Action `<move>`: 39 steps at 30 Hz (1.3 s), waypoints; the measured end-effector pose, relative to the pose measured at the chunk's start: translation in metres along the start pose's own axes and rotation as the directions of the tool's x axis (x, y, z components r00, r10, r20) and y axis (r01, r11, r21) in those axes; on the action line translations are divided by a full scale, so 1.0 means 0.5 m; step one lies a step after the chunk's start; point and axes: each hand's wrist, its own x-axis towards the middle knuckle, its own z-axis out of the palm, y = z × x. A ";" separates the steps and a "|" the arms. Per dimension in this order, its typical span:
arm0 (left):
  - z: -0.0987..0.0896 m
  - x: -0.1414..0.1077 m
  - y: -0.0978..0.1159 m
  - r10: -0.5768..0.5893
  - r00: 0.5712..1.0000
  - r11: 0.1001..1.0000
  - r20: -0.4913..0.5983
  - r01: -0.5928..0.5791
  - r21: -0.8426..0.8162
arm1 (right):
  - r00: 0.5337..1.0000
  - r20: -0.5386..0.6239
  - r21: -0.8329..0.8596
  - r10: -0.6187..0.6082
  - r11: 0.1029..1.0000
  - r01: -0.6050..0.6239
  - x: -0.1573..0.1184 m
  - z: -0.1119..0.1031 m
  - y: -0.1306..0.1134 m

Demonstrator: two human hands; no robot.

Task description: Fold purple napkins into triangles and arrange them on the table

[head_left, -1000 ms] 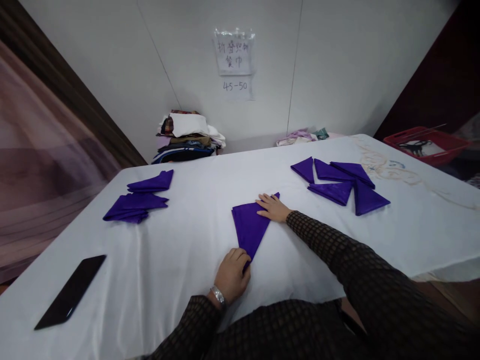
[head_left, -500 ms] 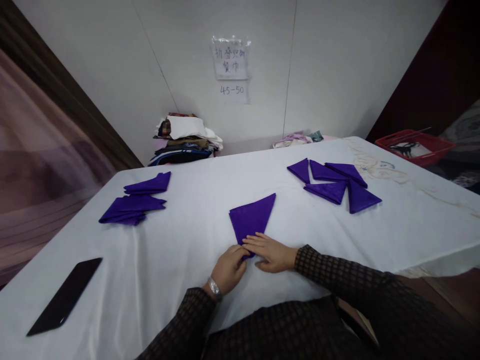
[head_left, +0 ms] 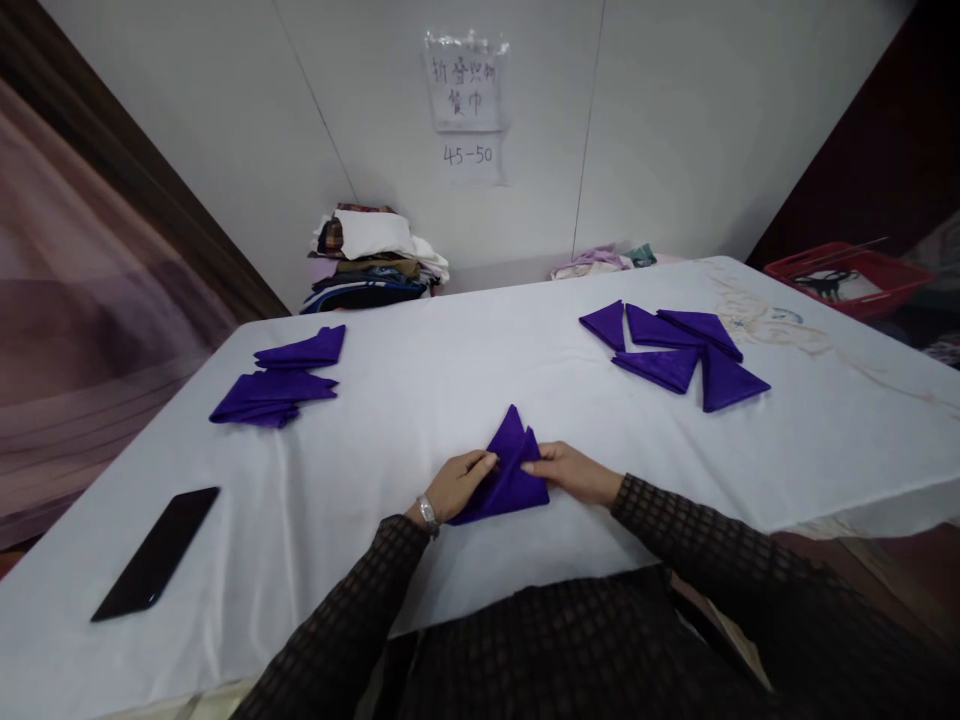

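Note:
A folded purple cloth (head_left: 516, 480) is between my hands near the table's front edge, with two points facing away from me. My left hand (head_left: 459, 484) pinches its left side, thumb on top. On its right side, my right hand (head_left: 574, 471) grips the edge between thumb and fingers; some fingertips are hidden under the cloth. Several folded purple cloths (head_left: 660, 367) lie in a group at the back right. More purple cloths (head_left: 259, 395) lie in a loose pile at the left.
A black flat slab (head_left: 156, 553) lies at the left front of the white-covered table (head_left: 390, 400). Stacked clothes (head_left: 371, 262) and a smaller fabric pile (head_left: 596, 261) sit behind it. A red basket (head_left: 862, 285) stands at the far right.
The cloth has turned and now shows two points instead of one flat shape. My hands have moved apart to its two sides and grip it. The camera view has shifted slightly.

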 end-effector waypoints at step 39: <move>0.073 -0.033 -0.024 0.327 0.936 0.675 -0.134 -0.132 0.726 | 0.910 -0.358 -0.891 -0.210 0.369 -0.265 0.158 -0.041 -0.029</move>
